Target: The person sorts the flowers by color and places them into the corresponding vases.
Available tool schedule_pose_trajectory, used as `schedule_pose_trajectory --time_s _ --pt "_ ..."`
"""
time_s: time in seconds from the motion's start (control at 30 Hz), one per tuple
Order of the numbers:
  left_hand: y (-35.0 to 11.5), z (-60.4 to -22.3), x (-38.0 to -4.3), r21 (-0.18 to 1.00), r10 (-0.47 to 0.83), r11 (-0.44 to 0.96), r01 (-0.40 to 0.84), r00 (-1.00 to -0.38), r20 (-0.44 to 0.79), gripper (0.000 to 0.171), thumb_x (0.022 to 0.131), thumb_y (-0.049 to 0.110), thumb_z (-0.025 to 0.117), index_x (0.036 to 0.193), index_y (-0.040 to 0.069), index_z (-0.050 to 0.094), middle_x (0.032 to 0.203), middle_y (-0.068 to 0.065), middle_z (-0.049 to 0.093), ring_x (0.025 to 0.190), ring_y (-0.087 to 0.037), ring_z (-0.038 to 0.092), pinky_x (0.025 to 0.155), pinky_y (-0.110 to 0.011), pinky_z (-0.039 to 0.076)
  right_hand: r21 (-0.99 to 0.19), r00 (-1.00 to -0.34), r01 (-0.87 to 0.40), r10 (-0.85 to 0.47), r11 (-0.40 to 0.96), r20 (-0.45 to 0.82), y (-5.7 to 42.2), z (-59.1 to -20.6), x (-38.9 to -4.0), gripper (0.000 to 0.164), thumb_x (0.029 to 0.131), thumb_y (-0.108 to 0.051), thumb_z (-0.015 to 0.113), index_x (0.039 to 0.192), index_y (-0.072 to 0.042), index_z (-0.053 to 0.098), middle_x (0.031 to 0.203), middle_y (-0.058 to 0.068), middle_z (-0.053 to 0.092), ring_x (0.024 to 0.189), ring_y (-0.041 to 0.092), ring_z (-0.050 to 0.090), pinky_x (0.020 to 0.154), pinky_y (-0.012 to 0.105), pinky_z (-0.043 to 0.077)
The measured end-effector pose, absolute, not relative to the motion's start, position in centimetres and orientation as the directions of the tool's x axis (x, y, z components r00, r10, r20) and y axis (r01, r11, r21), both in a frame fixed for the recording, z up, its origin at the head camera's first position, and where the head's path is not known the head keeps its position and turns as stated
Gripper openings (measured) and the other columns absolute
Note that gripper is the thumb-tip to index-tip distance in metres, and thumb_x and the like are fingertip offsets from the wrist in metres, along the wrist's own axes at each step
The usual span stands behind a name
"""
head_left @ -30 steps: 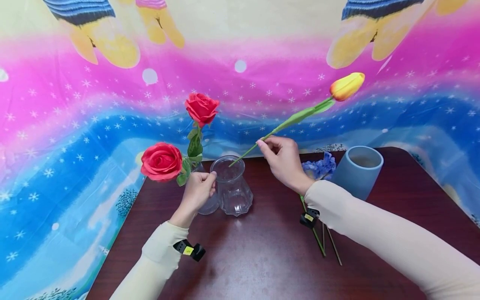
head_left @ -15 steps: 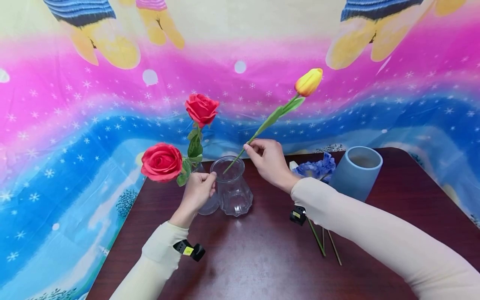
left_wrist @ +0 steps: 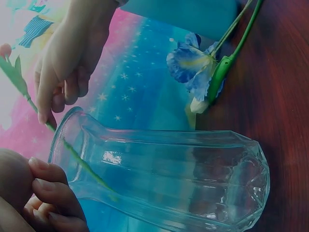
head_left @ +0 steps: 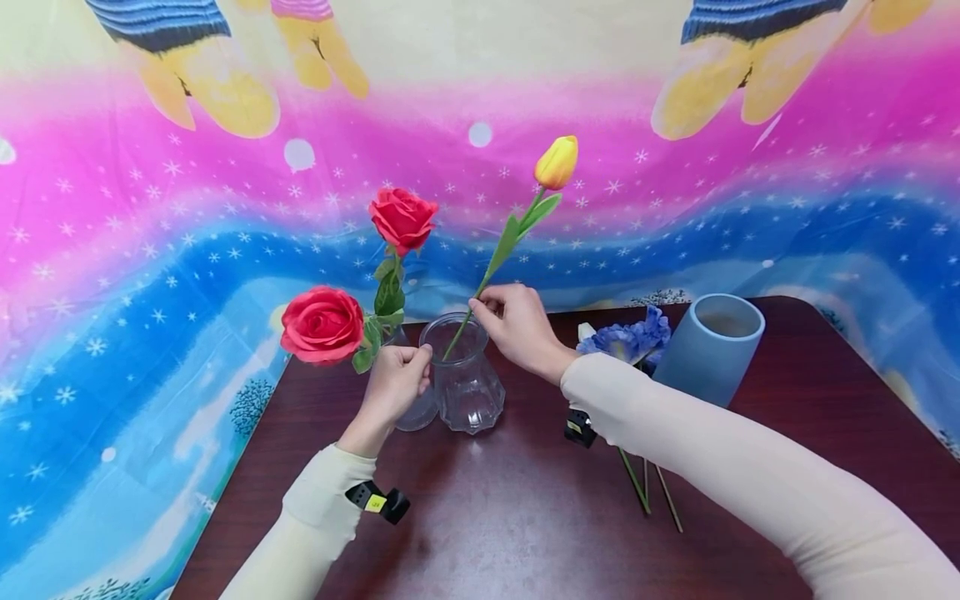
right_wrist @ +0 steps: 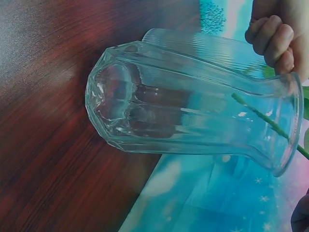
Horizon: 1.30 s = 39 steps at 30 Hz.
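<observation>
Right grip (head_left: 517,325) pinches tulip (head_left: 504,246), roses (head_left: 322,325) beside glass vase (head_left: 471,396)

On the counter (head_left: 480,517), a vase (head_left: 472,393) stands near the far edge, left of middle. A tulip (head_left: 504,243) enters the vase's mouth, its stem end above the base. Just left of this stands a second vase (head_left: 417,413); two roses (head_left: 324,325) are above and left of it. Right lie loose flowers (head_left: 628,337), blooms toward the far edge. A pot (head_left: 712,358) occupies the far right area. A cloth (head_left: 667,237) hangs behind.
</observation>
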<state>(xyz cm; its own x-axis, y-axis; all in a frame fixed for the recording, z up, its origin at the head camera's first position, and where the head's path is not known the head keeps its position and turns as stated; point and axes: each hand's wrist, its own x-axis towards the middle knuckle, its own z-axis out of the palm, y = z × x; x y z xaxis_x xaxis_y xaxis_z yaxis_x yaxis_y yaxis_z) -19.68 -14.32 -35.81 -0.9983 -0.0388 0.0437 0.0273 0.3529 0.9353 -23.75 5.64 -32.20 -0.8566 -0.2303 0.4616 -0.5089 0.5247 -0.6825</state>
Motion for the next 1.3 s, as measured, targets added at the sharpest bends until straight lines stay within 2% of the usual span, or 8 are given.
schedule_pose_trajectory --time_s 0.17,0.3,0.6,0.83,1.07,1.3 --pt "-14.4 -35.8 -19.7 0.934 -0.034 0.356 0.029 -0.998 0.044 0.051 0.102 0.018 0.054 0.052 0.009 0.052 0.043 0.005 0.046 0.044 -0.008 0.043 0.043 -0.021 0.027 -0.639 -0.857 -0.510 -0.274 0.576 0.437 5.0 -32.3 -23.9 0.020 0.100 -0.021 0.064 0.094 -0.009 0.078 0.062 0.000 0.058 0.056 0.011 0.048 0.057 0.027 0.039" --pt "-14.3 -35.9 -19.7 0.934 -0.035 0.355 0.028 -0.998 0.043 0.051 0.102 0.017 0.054 0.052 0.008 0.052 0.043 0.004 0.046 0.044 -0.008 0.043 0.043 -0.021 0.027 -0.617 -0.868 -0.493 -0.298 0.613 0.397 4.6 -32.3 -23.9 0.020 0.099 -0.022 0.063 0.091 -0.011 0.077 0.057 -0.003 0.048 0.052 0.010 0.039 0.052 0.026 0.031" --pt "-14.3 -36.0 -19.8 0.935 -0.032 0.354 0.034 -0.998 0.049 0.051 0.102 0.016 0.053 0.052 0.009 0.051 0.043 0.005 0.045 0.044 -0.008 0.042 0.043 -0.021 0.027 -0.594 -0.882 -0.471 -0.328 0.653 0.338 3.8 -32.4 -24.0 0.025 0.100 -0.023 0.063 0.079 -0.013 0.071 0.053 -0.005 0.040 0.048 0.009 0.035 0.046 0.025 0.025" --pt "-14.3 -35.9 -19.8 0.933 -0.030 0.357 0.039 -0.998 0.054 0.051 0.103 0.016 0.053 0.052 0.009 0.051 0.043 0.005 0.045 0.043 -0.008 0.043 0.043 -0.021 0.027 -0.567 -0.896 -0.444 -0.343 0.694 0.283 3.3 -32.3 -24.2 0.021 0.100 -0.025 0.063 0.088 -0.013 0.076 0.055 -0.004 0.048 0.049 0.010 0.043 0.044 0.026 0.030" --pt "-14.4 -35.8 -19.7 0.935 -0.023 0.353 0.038 -0.998 0.050 0.051 0.103 0.017 0.053 0.053 0.008 0.051 0.043 0.004 0.045 0.043 -0.009 0.042 0.043 -0.022 0.026 -0.512 -0.917 -0.398 -0.345 0.762 0.200 2.8 -31.6 -24.3 0.020 0.099 -0.027 0.064 0.087 -0.017 0.077 0.059 -0.002 0.057 0.054 0.014 0.052 0.046 0.029 0.037" --pt "-14.4 -35.9 -19.8 0.933 -0.032 0.359 0.027 -0.999 0.042 0.051 0.103 0.018 0.054 0.053 0.008 0.052 0.043 0.004 0.046 0.043 -0.009 0.043 0.042 -0.022 0.027 -0.429 -0.932 -0.361 -0.342 0.828 0.123 2.3 -31.0 -24.2 0.035 0.099 -0.028 0.064 0.065 -0.017 0.064 0.055 -0.003 0.050 0.059 0.016 0.054 0.049 0.030 0.039"
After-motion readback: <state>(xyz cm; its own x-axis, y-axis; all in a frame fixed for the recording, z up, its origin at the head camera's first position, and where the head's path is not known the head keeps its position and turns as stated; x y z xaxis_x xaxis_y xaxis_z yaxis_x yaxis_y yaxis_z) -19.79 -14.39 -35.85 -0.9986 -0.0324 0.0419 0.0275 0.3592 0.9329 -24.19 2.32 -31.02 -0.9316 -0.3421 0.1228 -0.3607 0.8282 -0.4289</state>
